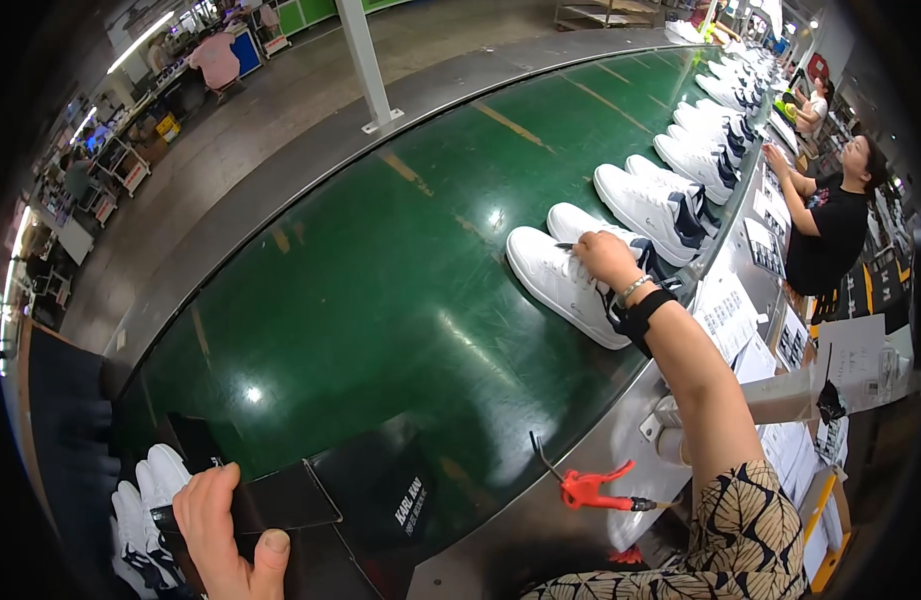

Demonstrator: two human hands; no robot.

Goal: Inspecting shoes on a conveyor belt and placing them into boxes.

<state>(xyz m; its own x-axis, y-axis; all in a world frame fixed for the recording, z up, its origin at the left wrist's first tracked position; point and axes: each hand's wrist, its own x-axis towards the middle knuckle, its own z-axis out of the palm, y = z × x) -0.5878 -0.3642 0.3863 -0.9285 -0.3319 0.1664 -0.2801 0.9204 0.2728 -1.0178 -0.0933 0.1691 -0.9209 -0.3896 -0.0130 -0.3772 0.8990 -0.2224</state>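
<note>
My right hand (611, 262) has its fingers closed on a white sneaker (551, 270) at its lace and tongue area. That sneaker has a dark blue heel lining and stands on the green conveyor belt (351, 300). Its mate (571, 220) is right behind it. At the lower left, my left hand (226, 530) grips the edge of an open black shoebox (271, 500), thumb on the near side and fingers over the wall. White printing marks the box's black lid panel (391, 500). The box's inside is mostly hidden.
More white sneakers (651, 210) line the belt's right side into the distance. Others (146, 510) sit at the far left. A red air gun (591, 488) lies at the near metal edge. Papers (726, 310) cover the right-hand ledge, where a person in black (831, 230) works.
</note>
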